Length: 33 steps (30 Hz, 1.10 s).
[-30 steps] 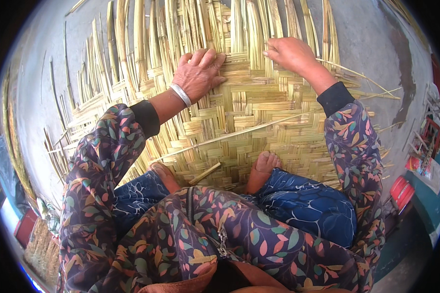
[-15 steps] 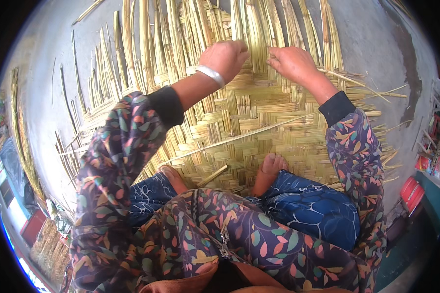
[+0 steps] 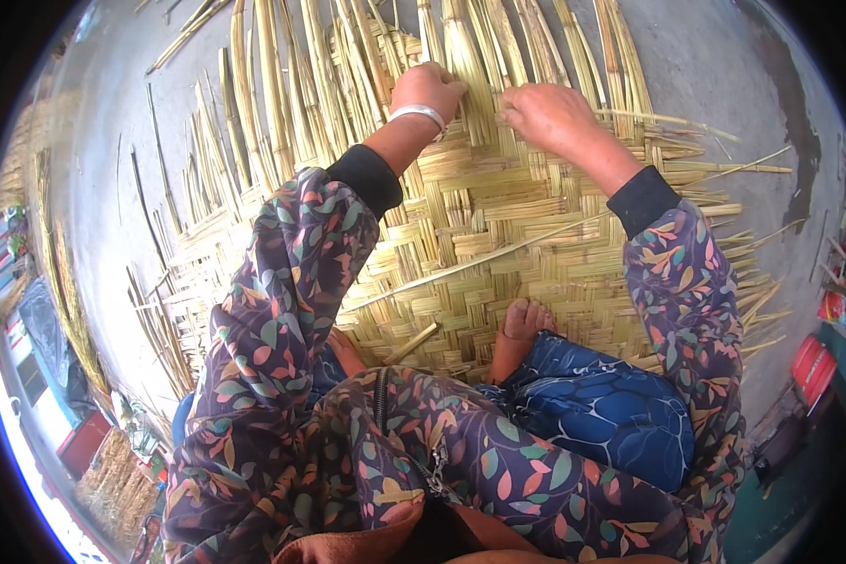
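A half-woven mat (image 3: pixel 526 221) of flat yellow-green reed strips lies on the floor under my bare feet. Long unwoven reed strips (image 3: pixel 470 66) fan out from its far edge. My left hand (image 3: pixel 428 92), with a silver bangle at the wrist, is closed on strips just left of a wide, pale bundle. To the right of that bundle, my right hand (image 3: pixel 550 115) curls its fingers down onto the reed strips at the weaving edge. Both hands' fingertips are partly hidden. A loose thin strip (image 3: pixel 479 261) lies slantwise across the woven part.
Grey concrete floor (image 3: pixel 696 75) surrounds the mat. A bundle of long stalks (image 3: pixel 66 282) lies far left, near dark plastic sheeting (image 3: pixel 47 324). At the right edge stands a red round object (image 3: pixel 811 369). A short cut piece (image 3: pixel 412 344) rests between my feet.
My left hand has shifted slightly left and away from me; my right hand has moved slightly left, toward the pale bundle. The view has tilted a little.
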### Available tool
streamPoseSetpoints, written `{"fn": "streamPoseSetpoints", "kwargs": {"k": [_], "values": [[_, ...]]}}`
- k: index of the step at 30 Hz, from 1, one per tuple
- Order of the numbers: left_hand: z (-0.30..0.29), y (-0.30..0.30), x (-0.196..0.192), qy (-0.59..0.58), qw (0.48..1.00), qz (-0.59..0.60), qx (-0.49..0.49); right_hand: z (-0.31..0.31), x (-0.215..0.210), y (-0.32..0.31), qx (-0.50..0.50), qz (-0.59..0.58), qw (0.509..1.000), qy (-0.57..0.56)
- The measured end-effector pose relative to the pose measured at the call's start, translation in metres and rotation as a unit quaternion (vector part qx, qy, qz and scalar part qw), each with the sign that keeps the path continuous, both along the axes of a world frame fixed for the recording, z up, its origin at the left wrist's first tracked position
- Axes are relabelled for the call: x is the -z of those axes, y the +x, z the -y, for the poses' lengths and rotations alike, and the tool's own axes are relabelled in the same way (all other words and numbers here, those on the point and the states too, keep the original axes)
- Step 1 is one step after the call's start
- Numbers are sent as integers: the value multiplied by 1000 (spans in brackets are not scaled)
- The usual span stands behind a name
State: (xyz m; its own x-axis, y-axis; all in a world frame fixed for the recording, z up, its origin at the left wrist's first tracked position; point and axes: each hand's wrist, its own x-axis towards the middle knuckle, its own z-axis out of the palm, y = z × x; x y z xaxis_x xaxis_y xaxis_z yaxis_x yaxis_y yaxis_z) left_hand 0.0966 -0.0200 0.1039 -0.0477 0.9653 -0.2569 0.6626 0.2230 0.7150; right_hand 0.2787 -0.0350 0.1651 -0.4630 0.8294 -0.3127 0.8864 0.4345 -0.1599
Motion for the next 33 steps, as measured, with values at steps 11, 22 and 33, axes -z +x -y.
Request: {"fn": "streamPoseSetpoints", "kwargs": {"k": [11,22,33], "values": [[-12,5,5,-22,983,-166,74,-60,46,-37,132,-206,968,54],[-6,-19,-16,-176,967,163,88,-42,35,-11,225,-486,822,-192],[7,8,12,-22,998,-43,27,-17,20,10,203,-526,795,-223]]}}
